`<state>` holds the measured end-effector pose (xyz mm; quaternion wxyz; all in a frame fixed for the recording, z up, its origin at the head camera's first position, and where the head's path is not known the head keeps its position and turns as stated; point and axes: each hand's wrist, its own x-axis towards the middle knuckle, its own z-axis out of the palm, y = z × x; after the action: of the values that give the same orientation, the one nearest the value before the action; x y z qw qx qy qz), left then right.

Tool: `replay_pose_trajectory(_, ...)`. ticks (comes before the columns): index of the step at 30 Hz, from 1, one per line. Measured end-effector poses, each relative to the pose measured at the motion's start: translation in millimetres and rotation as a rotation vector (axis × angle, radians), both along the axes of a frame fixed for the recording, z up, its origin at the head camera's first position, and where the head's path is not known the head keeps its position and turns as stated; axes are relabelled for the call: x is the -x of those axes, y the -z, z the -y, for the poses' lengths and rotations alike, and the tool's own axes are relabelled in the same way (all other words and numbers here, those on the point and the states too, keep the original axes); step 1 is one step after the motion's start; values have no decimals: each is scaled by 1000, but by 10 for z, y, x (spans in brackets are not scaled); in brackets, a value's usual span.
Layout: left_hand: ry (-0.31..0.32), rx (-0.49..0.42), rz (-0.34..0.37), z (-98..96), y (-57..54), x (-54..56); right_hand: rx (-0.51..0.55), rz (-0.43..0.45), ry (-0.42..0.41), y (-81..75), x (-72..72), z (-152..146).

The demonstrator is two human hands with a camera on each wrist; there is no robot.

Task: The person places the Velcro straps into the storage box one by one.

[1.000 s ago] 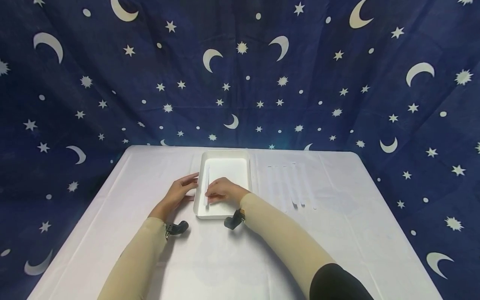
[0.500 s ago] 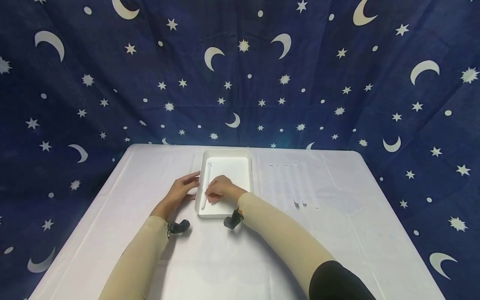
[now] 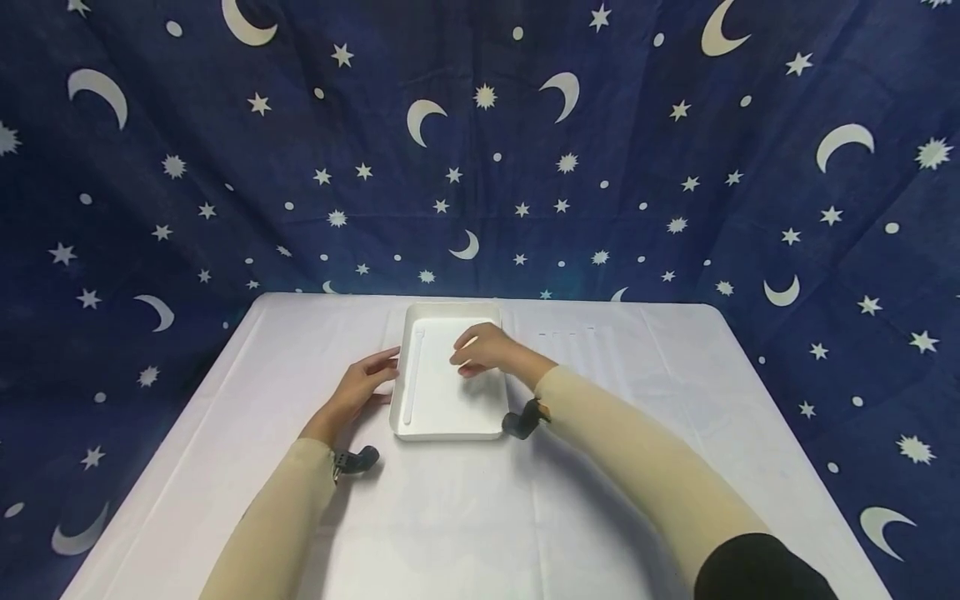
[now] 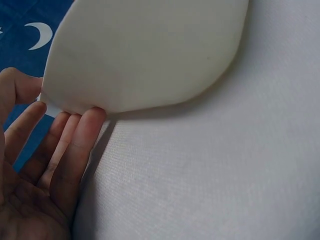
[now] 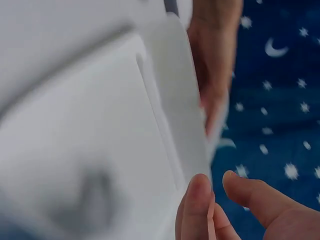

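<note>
A shallow white tray point(image 3: 465, 421) lies on the table. Along its left inner side runs one narrow white strip, apparently paper point(image 3: 413, 379), flat on the tray floor. My left hand point(image 3: 352, 392) rests at the tray's left side, its mostly straight fingertips touching the outer wall point(image 4: 145, 60). Over the middle of the tray hovers my right hand point(image 3: 483, 350), with nothing between its loosely bent fingers; thumb and forefinger stand apart in the right wrist view.
Right of the tray, several thin white strips point(image 3: 573, 350) lie on the white tablecloth point(image 3: 435, 525), partly hidden by the right arm. A dark blue curtain point(image 3: 480, 217) with moons and stars hangs behind the table.
My right hand has left the strip at the tray's left side, lifting and moving right over the tray's middle. The strip stays lying in the tray. My left hand has kept its place.
</note>
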<state>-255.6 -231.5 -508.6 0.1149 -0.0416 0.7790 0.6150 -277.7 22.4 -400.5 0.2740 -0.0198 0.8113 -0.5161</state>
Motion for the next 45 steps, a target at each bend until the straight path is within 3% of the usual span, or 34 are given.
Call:
replay_pose_trajectory(3,-9,-7,4,-30,-4,-11,-40,-8,45,-200,53,-363)
replay_pose_trajectory(7,-10,-9,7,-58,-3,-12,-107,-26,94,-303,98,-886)
replay_pose_trajectory(13,-12,9,9,-48,6,-11,-202,-10,141,-227,77,-1578)
replay_pose_trajectory(20,9,18,4,-5,9,-16,-291,-31,175,-98,-39,-2149)
replay_pose_trajectory(26,21,-10,-8,12,-6,-3,-314,-5,237,42,-118,-2363)
replay_pose_trajectory(33,13,-2,3,1,38,-42,-253,34,296,306,-209,-2462)
replay_pose_trajectory(45,6,-3,1,6,32,-40,-315,34,357,577,-178,-2524)
